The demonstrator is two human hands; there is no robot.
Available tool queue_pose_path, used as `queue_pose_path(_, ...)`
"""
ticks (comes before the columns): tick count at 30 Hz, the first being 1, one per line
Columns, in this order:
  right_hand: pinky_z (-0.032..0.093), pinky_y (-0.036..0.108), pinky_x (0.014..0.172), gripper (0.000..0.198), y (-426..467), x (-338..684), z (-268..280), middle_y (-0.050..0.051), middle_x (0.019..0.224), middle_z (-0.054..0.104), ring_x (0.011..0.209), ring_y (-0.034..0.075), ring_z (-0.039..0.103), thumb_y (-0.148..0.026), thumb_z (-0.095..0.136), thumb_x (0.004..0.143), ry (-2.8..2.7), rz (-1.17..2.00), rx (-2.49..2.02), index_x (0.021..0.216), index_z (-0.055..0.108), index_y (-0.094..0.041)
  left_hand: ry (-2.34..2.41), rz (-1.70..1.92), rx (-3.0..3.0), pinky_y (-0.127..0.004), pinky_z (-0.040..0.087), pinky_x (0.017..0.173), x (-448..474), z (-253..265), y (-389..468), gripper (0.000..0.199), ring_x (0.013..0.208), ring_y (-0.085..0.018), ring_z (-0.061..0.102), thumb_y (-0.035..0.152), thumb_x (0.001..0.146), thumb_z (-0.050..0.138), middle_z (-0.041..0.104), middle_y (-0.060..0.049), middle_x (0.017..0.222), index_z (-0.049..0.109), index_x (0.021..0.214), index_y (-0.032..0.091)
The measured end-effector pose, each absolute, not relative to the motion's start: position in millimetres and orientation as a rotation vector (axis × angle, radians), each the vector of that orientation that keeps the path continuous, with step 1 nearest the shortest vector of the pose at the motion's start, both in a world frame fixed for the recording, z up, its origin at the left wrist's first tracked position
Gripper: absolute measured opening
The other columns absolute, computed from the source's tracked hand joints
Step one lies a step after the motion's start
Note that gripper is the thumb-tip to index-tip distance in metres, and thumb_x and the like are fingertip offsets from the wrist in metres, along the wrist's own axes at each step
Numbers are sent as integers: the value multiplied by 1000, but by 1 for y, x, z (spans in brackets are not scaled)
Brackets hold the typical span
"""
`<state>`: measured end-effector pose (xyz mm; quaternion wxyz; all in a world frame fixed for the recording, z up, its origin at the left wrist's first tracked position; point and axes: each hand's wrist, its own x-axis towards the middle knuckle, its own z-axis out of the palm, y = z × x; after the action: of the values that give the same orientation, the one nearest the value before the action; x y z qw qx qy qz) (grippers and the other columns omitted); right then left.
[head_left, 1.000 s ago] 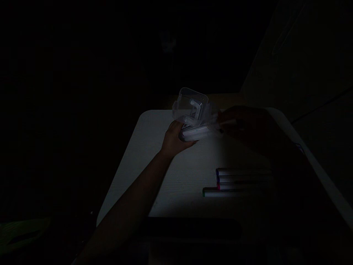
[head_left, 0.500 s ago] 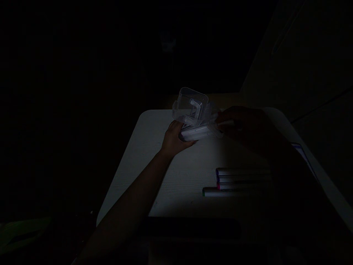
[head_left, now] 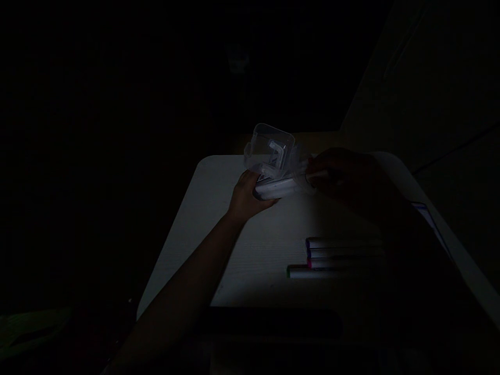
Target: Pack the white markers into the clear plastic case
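Observation:
My left hand point(head_left: 247, 197) is wrapped round the base end of a clear plastic case point(head_left: 273, 148), which lies tilted over the table with its lid open. White-barrelled markers point(head_left: 277, 188) fill the case. At the case's open end, my right hand point(head_left: 344, 169) is closed on a white marker point(head_left: 318, 175) in deep shadow; the marker's near end lies at the case mouth. Nearer to me, several more markers point(head_left: 332, 263) lie side by side on the table, with purple, pink and green ends. Their right ends fade into the dark beside my right arm.
The white table point(head_left: 195, 224) has rounded corners. A flat, purple-edged object point(head_left: 427, 216) lies at its right side, partly behind my right arm. Something green point(head_left: 35, 325) shows at lower left. Most of the room is too dark to make out.
My right hand has shifted slightly left, and the marker in it sits a little further into the case. My left hand and the case have hardly moved.

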<state>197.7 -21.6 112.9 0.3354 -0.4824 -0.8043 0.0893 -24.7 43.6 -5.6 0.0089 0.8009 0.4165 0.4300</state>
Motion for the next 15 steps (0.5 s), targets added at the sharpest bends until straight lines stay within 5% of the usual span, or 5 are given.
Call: queue_pose_path(15, 48, 22, 73, 17, -27, 194, 117, 4, 95, 65, 80, 10, 61, -18, 55, 79, -2060, 286, -1277, 89, 68, -16, 1303, 1343, 2492, -39, 51, 87, -25, -6, 44, 67, 102, -26, 60, 45, 55, 79, 62, -9, 107, 52, 111, 19)
